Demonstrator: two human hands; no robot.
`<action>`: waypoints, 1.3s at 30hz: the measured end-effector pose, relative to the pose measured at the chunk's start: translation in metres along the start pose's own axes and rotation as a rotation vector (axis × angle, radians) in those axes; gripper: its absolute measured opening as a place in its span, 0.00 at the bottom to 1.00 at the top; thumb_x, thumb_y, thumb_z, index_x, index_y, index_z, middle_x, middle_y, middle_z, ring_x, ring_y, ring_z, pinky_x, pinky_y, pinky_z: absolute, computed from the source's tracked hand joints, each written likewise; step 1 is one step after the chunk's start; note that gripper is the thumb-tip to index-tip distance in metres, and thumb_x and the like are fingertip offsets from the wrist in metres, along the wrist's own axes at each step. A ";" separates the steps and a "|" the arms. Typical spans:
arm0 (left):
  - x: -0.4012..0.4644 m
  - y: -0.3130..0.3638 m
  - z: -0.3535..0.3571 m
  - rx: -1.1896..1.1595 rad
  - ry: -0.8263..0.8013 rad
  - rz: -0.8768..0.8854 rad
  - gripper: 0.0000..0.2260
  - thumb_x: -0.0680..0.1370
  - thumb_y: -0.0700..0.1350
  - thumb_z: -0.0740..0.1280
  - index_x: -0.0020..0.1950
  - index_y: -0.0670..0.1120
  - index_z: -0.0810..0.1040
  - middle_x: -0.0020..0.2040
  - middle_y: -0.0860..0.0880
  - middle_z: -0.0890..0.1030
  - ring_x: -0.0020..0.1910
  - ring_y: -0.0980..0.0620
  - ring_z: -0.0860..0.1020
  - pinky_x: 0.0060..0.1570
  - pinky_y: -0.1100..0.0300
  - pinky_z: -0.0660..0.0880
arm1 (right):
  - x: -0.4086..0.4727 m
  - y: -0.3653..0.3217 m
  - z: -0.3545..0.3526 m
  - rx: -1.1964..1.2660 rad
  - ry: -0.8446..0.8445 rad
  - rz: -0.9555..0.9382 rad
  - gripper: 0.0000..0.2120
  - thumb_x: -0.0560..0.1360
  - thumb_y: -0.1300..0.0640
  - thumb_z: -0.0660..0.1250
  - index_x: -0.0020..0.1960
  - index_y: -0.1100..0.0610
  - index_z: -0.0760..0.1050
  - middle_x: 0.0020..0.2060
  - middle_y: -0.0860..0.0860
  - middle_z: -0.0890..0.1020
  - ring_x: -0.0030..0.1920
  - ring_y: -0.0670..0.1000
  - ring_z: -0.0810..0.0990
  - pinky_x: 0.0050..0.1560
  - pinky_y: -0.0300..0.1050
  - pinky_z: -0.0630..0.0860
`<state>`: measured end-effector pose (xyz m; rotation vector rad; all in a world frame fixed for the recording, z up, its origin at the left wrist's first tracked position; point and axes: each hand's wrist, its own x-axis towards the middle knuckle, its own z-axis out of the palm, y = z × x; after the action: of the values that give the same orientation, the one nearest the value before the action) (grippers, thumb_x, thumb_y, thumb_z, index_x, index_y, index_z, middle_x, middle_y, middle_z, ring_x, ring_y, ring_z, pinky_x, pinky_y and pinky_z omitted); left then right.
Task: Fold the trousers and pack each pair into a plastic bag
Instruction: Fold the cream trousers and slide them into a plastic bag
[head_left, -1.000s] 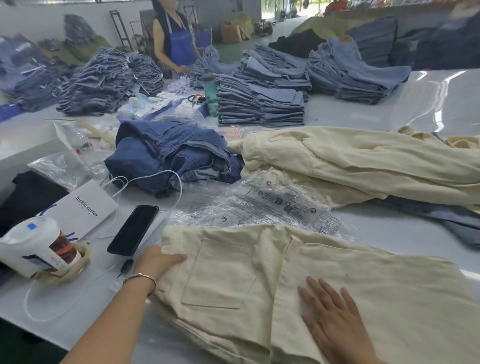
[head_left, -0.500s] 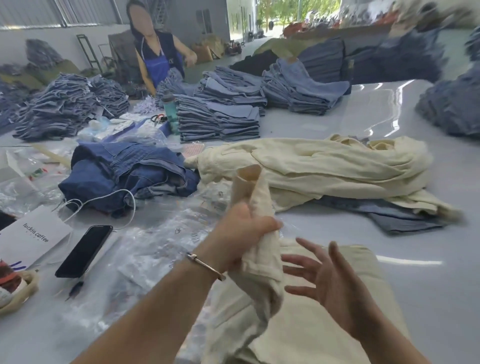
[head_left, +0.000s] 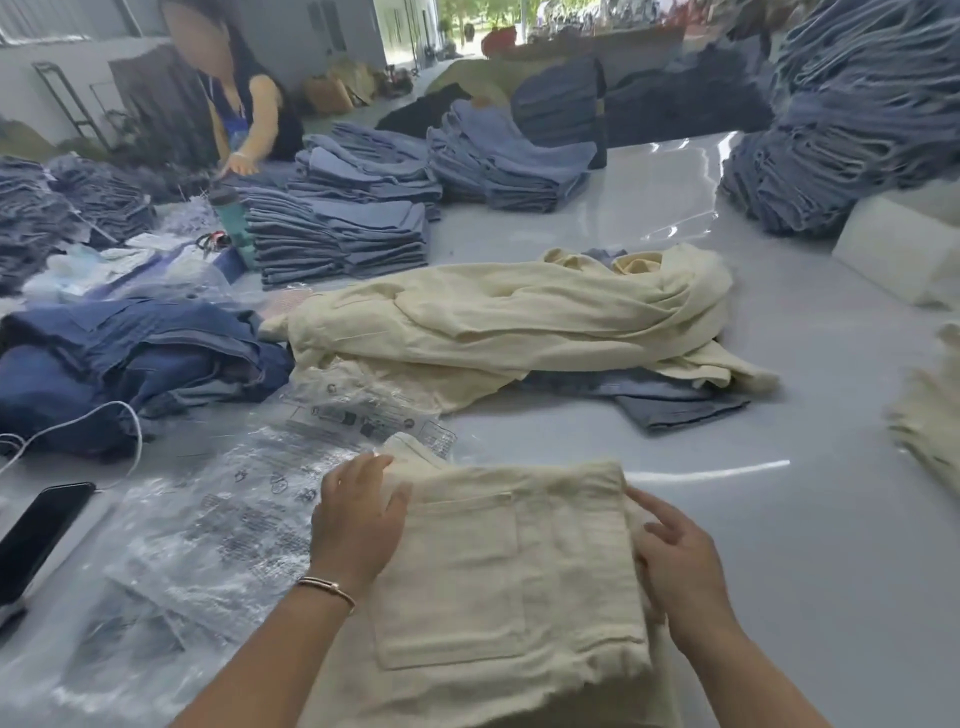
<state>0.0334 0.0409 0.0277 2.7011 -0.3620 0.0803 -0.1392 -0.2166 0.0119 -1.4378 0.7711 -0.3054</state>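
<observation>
Both hands (head_left: 511, 540) grasping folded cream trousers (head_left: 511, 577), plastic bags (head_left: 228, 525) left, loose cream pile (head_left: 519, 322) beyond.

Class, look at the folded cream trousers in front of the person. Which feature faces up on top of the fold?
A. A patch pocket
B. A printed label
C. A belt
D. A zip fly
A. A stitched patch pocket lies face up on the folded cream trousers, between the left hand and the right hand, which hold the fold's two sides.
</observation>
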 end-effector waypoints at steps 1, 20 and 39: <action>-0.001 -0.003 0.004 0.048 -0.038 0.025 0.21 0.80 0.55 0.59 0.73 0.51 0.66 0.75 0.49 0.65 0.74 0.46 0.58 0.73 0.51 0.55 | 0.006 -0.002 -0.008 -0.009 0.045 -0.014 0.21 0.71 0.66 0.66 0.55 0.43 0.81 0.26 0.47 0.77 0.24 0.46 0.71 0.26 0.37 0.68; -0.042 -0.024 0.087 0.385 -0.321 0.021 0.29 0.79 0.66 0.43 0.78 0.60 0.40 0.78 0.48 0.33 0.76 0.44 0.34 0.76 0.46 0.44 | 0.005 0.053 0.038 -1.460 -0.284 -0.714 0.28 0.73 0.39 0.52 0.62 0.51 0.79 0.60 0.55 0.80 0.72 0.50 0.62 0.69 0.55 0.52; -0.090 0.056 0.033 -0.899 -0.254 -0.175 0.31 0.58 0.49 0.79 0.61 0.53 0.77 0.54 0.54 0.84 0.53 0.57 0.81 0.55 0.58 0.78 | 0.026 0.048 -0.027 -1.472 -0.235 -0.225 0.31 0.79 0.37 0.45 0.77 0.42 0.36 0.75 0.37 0.35 0.76 0.50 0.32 0.67 0.76 0.43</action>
<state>-0.0682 -0.0001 0.0100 1.8330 -0.1665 -0.3881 -0.1494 -0.2462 -0.0398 -2.8778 0.6059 0.3844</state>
